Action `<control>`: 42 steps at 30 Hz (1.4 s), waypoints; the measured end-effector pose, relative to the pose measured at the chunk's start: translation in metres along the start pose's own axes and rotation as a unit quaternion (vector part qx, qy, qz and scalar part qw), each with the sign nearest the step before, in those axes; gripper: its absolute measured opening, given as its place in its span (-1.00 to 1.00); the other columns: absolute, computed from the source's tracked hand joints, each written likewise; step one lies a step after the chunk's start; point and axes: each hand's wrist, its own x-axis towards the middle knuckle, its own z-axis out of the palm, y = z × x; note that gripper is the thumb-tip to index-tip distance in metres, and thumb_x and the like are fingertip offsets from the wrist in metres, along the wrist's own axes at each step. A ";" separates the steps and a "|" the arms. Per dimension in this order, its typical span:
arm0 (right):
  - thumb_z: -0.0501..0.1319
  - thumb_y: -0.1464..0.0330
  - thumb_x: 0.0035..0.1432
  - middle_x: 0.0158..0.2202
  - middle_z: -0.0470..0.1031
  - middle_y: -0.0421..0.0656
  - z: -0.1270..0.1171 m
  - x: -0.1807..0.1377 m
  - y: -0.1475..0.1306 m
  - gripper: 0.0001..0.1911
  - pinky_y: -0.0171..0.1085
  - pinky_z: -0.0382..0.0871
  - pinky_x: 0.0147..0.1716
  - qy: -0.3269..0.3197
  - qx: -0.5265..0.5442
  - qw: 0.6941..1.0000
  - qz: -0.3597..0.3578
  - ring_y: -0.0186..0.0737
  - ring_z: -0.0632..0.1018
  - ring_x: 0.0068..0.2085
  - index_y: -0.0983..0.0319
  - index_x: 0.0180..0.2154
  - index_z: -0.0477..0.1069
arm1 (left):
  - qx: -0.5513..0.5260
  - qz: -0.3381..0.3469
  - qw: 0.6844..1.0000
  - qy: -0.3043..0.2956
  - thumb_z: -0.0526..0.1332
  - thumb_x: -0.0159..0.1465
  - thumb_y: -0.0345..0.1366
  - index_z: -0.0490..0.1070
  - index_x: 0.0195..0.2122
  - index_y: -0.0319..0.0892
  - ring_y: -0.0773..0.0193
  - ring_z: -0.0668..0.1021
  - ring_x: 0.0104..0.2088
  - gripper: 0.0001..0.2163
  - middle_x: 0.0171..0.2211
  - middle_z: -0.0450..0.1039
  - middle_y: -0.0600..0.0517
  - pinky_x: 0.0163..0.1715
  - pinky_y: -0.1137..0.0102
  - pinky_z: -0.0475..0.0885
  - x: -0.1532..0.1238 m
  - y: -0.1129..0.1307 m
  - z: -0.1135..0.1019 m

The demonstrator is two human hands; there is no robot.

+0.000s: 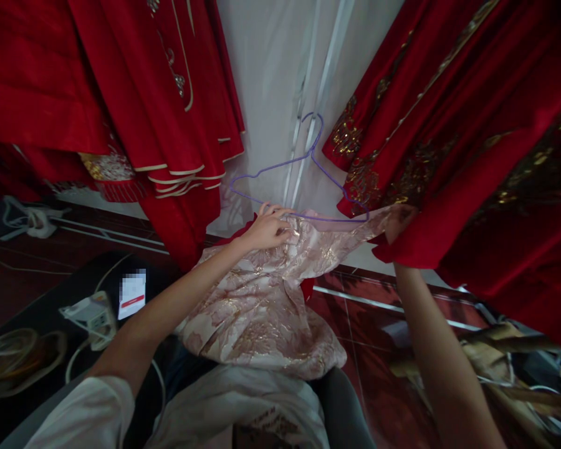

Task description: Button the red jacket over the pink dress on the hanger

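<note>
A pale pink garment (266,312) with a shiny gold floral pattern lies over my lap, its upper part raised in front of me. My left hand (268,229) is closed on the cloth near its neckline, with fingers over the lower bar of a thin purple clothes hanger (312,149). The hanger stands hook up against the pale wall, its lower bar by the garment's top edge. Off to the right, my right hand (399,218) pinches the end of a stretched-out sleeve, partly behind hanging red cloth.
Red garments (154,112) hang at left, and gold-embroidered red garments (425,143) at right. A lit phone (132,293) and a white power strip (93,319) lie on a dark surface at left. Bundled items (509,368) sit low at right on the red tiled floor (355,330).
</note>
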 end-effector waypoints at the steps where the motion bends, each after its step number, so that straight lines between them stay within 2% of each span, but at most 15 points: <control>1: -0.18 0.21 0.32 -0.13 0.43 0.04 0.002 0.002 0.000 -0.60 0.01 0.30 -0.01 0.025 0.001 1.000 0.008 0.01 0.47 -0.02 0.18 -0.13 0.38 | -0.004 0.000 1.000 -0.002 0.13 0.25 -0.23 0.54 -0.36 -0.06 0.07 0.29 0.16 -0.81 0.18 0.32 0.10 0.25 -0.07 -0.09 0.001 0.001 0.002; 4: -0.06 0.21 0.25 -0.13 0.45 0.03 0.011 0.010 -0.016 -0.67 -0.09 0.33 -0.04 0.056 0.015 0.998 -0.001 -0.07 0.49 -0.09 0.22 -0.13 0.35 | -0.020 0.003 1.000 -0.012 0.13 0.26 -0.21 0.55 -0.32 -0.04 0.05 0.28 0.18 -0.81 0.20 0.30 0.08 0.24 -0.06 -0.07 0.008 0.006 0.008; 7: -0.03 0.20 0.25 -0.15 0.49 -0.01 0.020 0.017 -0.049 -0.68 -0.16 0.33 -0.06 0.025 0.026 0.998 -0.045 -0.14 0.50 -0.11 0.25 -0.15 0.36 | -0.049 0.016 0.999 -0.014 0.12 0.27 -0.21 0.55 -0.32 -0.06 0.06 0.30 0.18 -0.80 0.22 0.27 0.08 0.21 -0.03 0.00 0.015 0.017 0.015; 10: -0.05 0.18 0.30 -0.14 0.49 -0.03 0.029 0.020 -0.074 -0.66 -0.15 0.30 -0.03 0.005 0.013 0.997 -0.078 -0.15 0.50 -0.11 0.25 -0.10 0.33 | -0.092 0.016 0.996 -0.002 0.11 0.29 -0.23 0.54 -0.32 -0.06 0.10 0.31 0.18 -0.79 0.23 0.26 0.08 0.20 0.03 0.04 0.021 0.024 0.021; 14: -0.03 0.17 0.31 -0.21 0.49 -0.08 0.036 0.019 -0.076 -0.72 -0.06 0.29 -0.04 -0.014 0.030 0.994 -0.104 -0.11 0.51 -0.20 0.19 -0.11 0.30 | -0.188 -0.001 0.982 0.032 0.08 0.33 -0.21 0.53 -0.19 -0.03 0.15 0.35 0.16 -0.78 0.15 0.37 0.05 0.23 0.05 0.00 0.024 0.011 0.024; 15: -0.01 0.16 0.30 -0.23 0.48 -0.09 0.036 0.020 -0.074 -0.73 -0.05 0.30 -0.05 -0.015 0.041 0.993 -0.113 -0.11 0.51 -0.21 0.17 -0.13 0.30 | -0.226 -0.005 0.973 0.054 0.07 0.34 -0.19 0.52 -0.17 -0.05 0.17 0.39 0.12 -0.77 0.10 0.42 0.03 0.22 0.08 0.05 0.024 0.003 0.024; 17: 0.02 0.15 0.29 -0.24 0.48 -0.11 0.036 0.021 -0.068 -0.75 -0.05 0.31 -0.08 -0.007 0.057 0.990 -0.131 -0.11 0.51 -0.22 0.16 -0.16 0.30 | -0.297 -0.039 0.944 0.136 0.05 0.35 -0.14 0.51 -0.18 -0.12 0.20 0.47 0.01 -0.73 -0.03 0.50 -0.02 0.14 0.19 0.21 0.022 -0.019 0.022; 20: 0.06 0.15 0.26 -0.27 0.48 -0.11 0.032 0.025 -0.064 -0.77 -0.05 0.33 -0.10 0.007 0.056 0.987 -0.149 -0.11 0.50 -0.25 0.15 -0.19 0.31 | -0.318 -0.166 0.879 0.314 0.07 0.33 -0.14 0.48 -0.24 -0.20 0.23 0.52 -0.15 -0.72 -0.20 0.53 -0.06 -0.05 0.33 0.36 0.011 -0.060 0.020; 23: 0.05 0.12 0.26 -0.26 0.48 -0.08 0.030 0.028 -0.063 -0.75 -0.03 0.34 -0.11 -0.006 0.054 0.987 -0.149 -0.09 0.50 -0.26 0.14 -0.17 0.32 | -0.316 -0.255 0.841 0.358 0.16 0.26 -0.24 0.45 -0.31 -0.22 0.26 0.52 -0.27 -0.83 -0.33 0.52 -0.02 -0.17 0.40 0.39 -0.010 -0.098 0.023; 26: 0.03 0.09 0.26 -0.24 0.47 -0.06 0.029 0.031 -0.063 -0.71 -0.01 0.34 -0.12 -0.022 0.059 0.987 -0.146 -0.06 0.51 -0.23 0.12 -0.15 0.31 | -0.326 -0.329 0.804 0.375 0.19 0.23 -0.29 0.43 -0.38 -0.24 0.29 0.51 -0.34 -0.88 -0.39 0.50 0.00 -0.22 0.42 0.39 -0.029 -0.121 0.029; 28: 0.02 0.08 0.26 -0.24 0.47 -0.06 0.029 0.032 -0.062 -0.70 -0.01 0.35 -0.12 -0.024 0.064 0.986 -0.150 -0.05 0.52 -0.22 0.12 -0.14 0.31 | -0.333 -0.347 0.793 0.374 0.20 0.22 -0.29 0.43 -0.38 -0.24 0.29 0.52 -0.35 -0.88 -0.39 0.50 0.00 -0.24 0.42 0.39 -0.036 -0.127 0.033; 37: 0.04 0.08 0.25 -0.22 0.46 -0.06 0.027 0.033 -0.061 -0.68 0.03 0.32 -0.06 -0.034 0.071 0.987 -0.141 -0.03 0.52 -0.18 0.13 -0.10 0.31 | -0.325 -0.339 0.799 0.375 0.19 0.20 -0.25 0.44 -0.37 -0.22 0.27 0.52 -0.33 -0.86 -0.37 0.52 -0.02 -0.22 0.39 0.40 -0.035 -0.133 0.040; 42: 0.05 0.10 0.25 -0.25 0.48 -0.08 0.026 0.030 -0.065 -0.71 0.01 0.33 -0.06 -0.027 0.070 0.988 -0.135 -0.05 0.52 -0.20 0.12 -0.12 0.32 | -0.312 -0.367 0.798 0.363 0.19 0.18 -0.28 0.45 -0.39 -0.21 0.25 0.53 -0.33 -0.89 -0.38 0.52 -0.01 -0.21 0.37 0.40 -0.036 -0.136 0.042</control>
